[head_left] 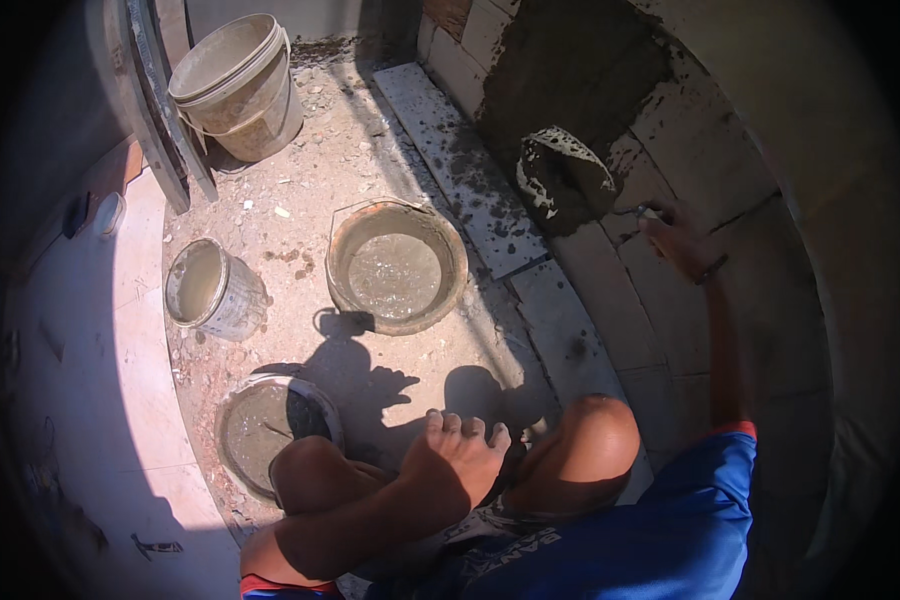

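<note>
My right hand [675, 245] is closed around the handle of a trowel [625, 211] at the tiled wall on the right. The trowel's far part is hard to make out against wet grey mortar [580, 60] spread over the wall tiles [705, 140]. A bright, ragged-edged sunlit patch [535, 185] lies across the lower mortar. Between my bent knees, my left hand [455, 460] is raised with its dusty fingers slightly apart and nothing visible in them. Ahead of it stands a round tub [345, 240] of wet, soupy grey mix.
A mortar-filled bucket [225, 420] stands by my left knee. Farther off are a smaller bucket [240, 300] of cloudy liquid and a large pale bucket [270, 120] beside leaning planks [145, 110]. A mortar-splattered slab [460, 170] runs along the wall's foot. Rubble dots the floor [290, 215].
</note>
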Demonstrator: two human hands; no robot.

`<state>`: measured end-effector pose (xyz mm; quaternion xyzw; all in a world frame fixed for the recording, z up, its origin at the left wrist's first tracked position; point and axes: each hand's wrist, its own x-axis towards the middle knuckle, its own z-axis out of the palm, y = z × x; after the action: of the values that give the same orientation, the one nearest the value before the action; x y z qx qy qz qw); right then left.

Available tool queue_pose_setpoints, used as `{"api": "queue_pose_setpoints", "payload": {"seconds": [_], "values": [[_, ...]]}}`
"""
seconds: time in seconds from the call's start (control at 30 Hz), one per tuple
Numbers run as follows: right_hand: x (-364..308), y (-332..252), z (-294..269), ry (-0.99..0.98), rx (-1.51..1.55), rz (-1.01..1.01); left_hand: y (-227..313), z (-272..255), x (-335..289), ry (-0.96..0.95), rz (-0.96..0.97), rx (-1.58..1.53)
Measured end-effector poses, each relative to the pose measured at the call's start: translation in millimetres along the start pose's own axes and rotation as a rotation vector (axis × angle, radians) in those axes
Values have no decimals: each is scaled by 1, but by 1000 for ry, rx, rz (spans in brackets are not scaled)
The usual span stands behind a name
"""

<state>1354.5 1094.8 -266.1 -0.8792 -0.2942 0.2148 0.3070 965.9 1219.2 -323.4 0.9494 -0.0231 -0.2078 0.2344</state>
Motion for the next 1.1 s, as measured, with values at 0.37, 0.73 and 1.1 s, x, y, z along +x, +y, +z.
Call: {"api": "queue_pose_setpoints", "payload": {"seconds": [0.37, 0.73, 1.1], "values": [[-10, -57, 78, -161, -301, -255, -7, 13, -9, 86, -25, 32], [90, -73, 322, -53, -1237, -744, -7, 22, -26, 174, -100, 12], [79, -29, 332, -425, -679, -672, -10, 25, -30, 323, -84, 0]]}}
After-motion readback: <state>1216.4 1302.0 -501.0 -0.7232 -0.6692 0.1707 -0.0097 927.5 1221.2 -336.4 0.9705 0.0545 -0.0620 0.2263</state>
